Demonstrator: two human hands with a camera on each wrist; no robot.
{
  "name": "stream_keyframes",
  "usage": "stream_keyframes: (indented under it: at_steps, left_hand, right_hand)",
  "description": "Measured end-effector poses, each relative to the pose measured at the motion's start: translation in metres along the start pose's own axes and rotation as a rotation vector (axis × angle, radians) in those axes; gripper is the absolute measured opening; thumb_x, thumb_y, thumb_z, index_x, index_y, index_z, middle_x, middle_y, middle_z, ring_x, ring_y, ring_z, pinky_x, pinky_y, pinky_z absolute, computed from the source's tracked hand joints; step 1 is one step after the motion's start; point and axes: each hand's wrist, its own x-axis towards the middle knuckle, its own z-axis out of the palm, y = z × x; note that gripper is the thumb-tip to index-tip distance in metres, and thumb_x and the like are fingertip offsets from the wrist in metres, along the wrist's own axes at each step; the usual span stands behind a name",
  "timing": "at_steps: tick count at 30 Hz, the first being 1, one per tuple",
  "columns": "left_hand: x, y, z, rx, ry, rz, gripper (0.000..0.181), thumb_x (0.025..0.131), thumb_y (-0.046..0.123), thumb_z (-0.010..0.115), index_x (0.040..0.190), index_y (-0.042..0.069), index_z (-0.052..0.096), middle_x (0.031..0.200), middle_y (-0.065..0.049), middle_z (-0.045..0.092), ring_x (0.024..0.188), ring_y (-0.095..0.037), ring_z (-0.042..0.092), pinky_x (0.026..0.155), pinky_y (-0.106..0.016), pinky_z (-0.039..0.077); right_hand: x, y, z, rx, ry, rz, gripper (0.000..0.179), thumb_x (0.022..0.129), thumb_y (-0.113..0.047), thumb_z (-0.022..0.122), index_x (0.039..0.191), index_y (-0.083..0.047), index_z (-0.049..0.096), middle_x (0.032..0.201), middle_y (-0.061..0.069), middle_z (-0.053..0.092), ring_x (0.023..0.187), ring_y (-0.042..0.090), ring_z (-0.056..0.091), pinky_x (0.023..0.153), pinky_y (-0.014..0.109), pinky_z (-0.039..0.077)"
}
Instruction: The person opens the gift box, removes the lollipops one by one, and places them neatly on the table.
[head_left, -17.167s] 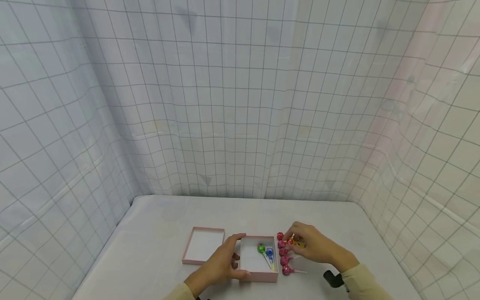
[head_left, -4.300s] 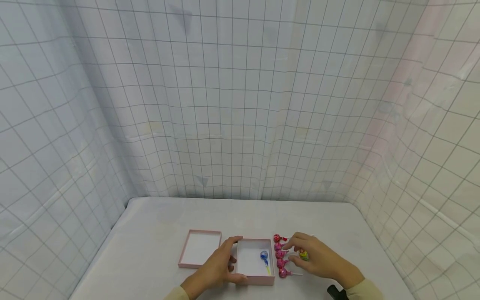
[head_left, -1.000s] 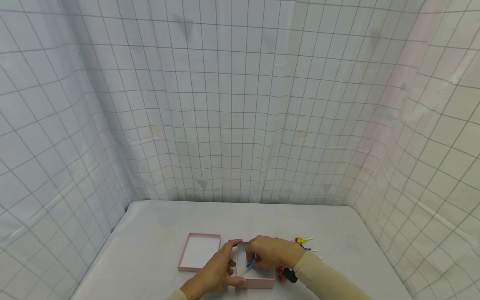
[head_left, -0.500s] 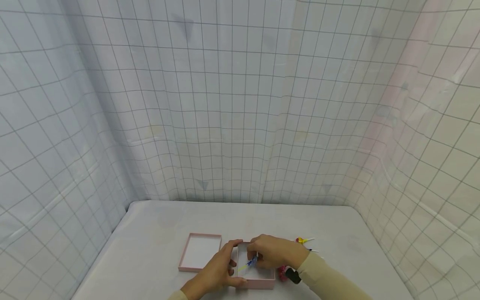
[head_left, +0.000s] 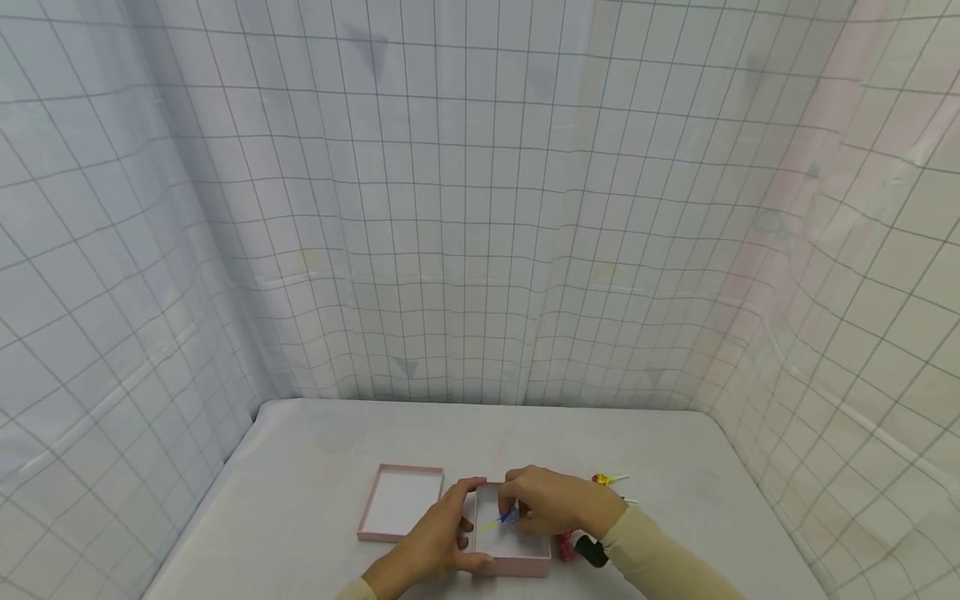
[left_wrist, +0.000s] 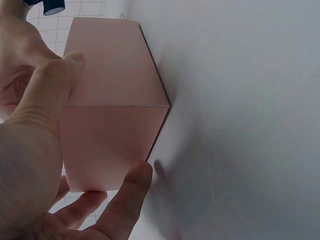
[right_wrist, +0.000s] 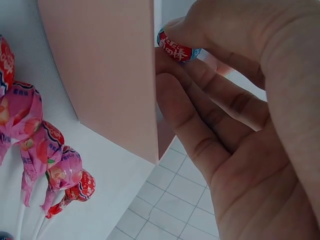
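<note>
My left hand (head_left: 431, 533) grips the open pink box (head_left: 521, 568) by its left side. In the left wrist view the thumb (left_wrist: 47, 87) presses one wall and the fingertips touch the adjoining walls. My right hand (head_left: 558, 502) reaches inside the box and pinches a blue-wrapped lollipop (head_left: 510, 516) between thumb and fingers. Its yellow stick points left, toward the box's left wall. Up close in the right wrist view, the lollipop's head (right_wrist: 177, 51) shows a red band with white lettering; the rest of it is hidden by the hand.
The shallow pink-rimmed lid (head_left: 405, 498) lies left of the box. Several pink and red lollipops (right_wrist: 37, 142) lie in a row along the box's right side, mostly hidden under my right arm in the head view. A yellow lollipop (head_left: 601, 479) lies farther right.
Earlier, a green and a blue lollipop lay in the box, then just the blue. My right hand has moved from the right-hand lollipops into the box; the blue one's stick has swung left.
</note>
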Motion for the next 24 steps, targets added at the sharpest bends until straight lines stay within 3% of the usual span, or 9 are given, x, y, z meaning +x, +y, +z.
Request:
stream_keyframes:
  at_steps: [8, 15, 24]
  left_hand:
    - [0.0, -0.001, 0.0, -0.009, 0.002, 0.005, 0.113, 0.086, 0.025, 0.107, 0.174, 0.009, 0.038, 0.167, -0.026, 0.054, 0.104, -0.013, 0.066, 0.081, -0.023, 0.057]
    - [0.0, 0.0, 0.0, -0.003, 0.0, 0.008, 0.113, 0.086, 0.026, 0.107, 0.173, 0.007, 0.038, 0.166, -0.028, 0.054, 0.103, -0.013, 0.066, 0.081, -0.022, 0.057]
    - [0.001, 0.001, -0.001, -0.001, 0.0, -0.011, 0.112, 0.086, 0.024, 0.107, 0.173, 0.007, 0.039, 0.161, -0.025, 0.057, 0.1, -0.011, 0.064, 0.078, -0.023, 0.055]
  right_hand:
    - [-0.004, 0.003, 0.0, 0.039, 0.018, -0.001, 0.024, 0.101, -0.001, 0.087, 0.112, -0.016, 0.072, 0.11, -0.01, 0.071, 0.094, -0.007, 0.063, 0.086, 0.013, 0.058]
    - [-0.01, 0.002, -0.003, 0.038, 0.05, -0.042, 0.025, 0.102, 0.0, 0.084, 0.123, -0.014, 0.082, 0.115, -0.006, 0.074, 0.097, -0.006, 0.067, 0.088, 0.014, 0.061]
    - [-0.017, 0.003, -0.005, 0.045, 0.088, -0.049, 0.02, 0.103, -0.001, 0.084, 0.119, -0.013, 0.083, 0.117, -0.006, 0.075, 0.098, -0.003, 0.069, 0.089, 0.017, 0.063]
